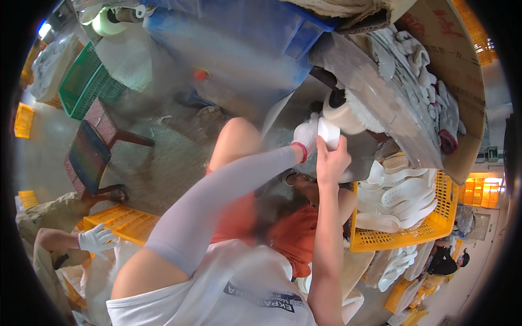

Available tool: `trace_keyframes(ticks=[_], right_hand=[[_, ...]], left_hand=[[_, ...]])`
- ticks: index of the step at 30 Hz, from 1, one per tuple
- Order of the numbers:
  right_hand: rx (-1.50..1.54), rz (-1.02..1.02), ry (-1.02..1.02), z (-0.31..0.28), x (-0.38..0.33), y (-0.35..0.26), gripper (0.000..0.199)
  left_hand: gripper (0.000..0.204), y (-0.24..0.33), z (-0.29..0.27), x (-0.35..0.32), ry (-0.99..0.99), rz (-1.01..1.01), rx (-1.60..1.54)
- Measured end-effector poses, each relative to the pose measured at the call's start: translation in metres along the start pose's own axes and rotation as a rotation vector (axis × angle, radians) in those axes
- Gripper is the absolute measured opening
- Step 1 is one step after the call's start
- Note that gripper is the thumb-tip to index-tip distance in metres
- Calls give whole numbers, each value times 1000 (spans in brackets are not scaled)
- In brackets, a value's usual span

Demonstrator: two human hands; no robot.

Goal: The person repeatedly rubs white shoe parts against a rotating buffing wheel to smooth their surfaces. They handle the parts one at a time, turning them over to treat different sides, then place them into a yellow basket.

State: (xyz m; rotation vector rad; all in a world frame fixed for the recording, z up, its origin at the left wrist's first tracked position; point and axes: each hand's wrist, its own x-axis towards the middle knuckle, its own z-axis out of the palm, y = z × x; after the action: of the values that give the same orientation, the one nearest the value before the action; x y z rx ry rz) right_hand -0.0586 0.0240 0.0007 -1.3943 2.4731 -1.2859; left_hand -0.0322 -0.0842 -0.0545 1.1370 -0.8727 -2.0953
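Observation:
My left hand (306, 136), in a white knit glove with a red cuff, is closed on a smooth white piece (328, 133). My bare right hand (333, 161) grips the same piece from its near side, thumb and fingers pinching it. Only part of the piece shows, so I cannot tell its exact kind. Just beyond it sits a pale round wheel (343, 115) with a dark centre and a fuzzy rim. The piece is close to this wheel; whether they touch is unclear. Beside my right arm, a yellow basket (375, 242) holds several white, sole-shaped pieces (405, 193).
A large blue bin (228, 49) stands ahead, beside a grey curved guard (375, 87). Cardboard with grey gloves (416, 70) is at the right. At left are a maroon stool (100, 125), a green basket (81, 81) and a co-worker's gloved hand (97, 240).

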Motion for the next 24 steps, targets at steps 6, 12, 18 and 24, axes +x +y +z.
trace_keyframes(ticks=[6, 12, 18, 24], right_hand=[[171, 40, -76, -4, 8, 0, 43], [-59, -35, -270, -32, -16, -42, 45], [-103, 27, -240, -64, -28, -74, 23], [-102, -112, 3, -49, -43, -52, 18]], left_hand=[[31, -50, 3, 38, -271, 255, 45], [35, -83, -18, 105, -4, 762, 931], [55, -45, -16, 54, -40, 549, 853], [61, -20, -17, 21, -110, 496, 504]])
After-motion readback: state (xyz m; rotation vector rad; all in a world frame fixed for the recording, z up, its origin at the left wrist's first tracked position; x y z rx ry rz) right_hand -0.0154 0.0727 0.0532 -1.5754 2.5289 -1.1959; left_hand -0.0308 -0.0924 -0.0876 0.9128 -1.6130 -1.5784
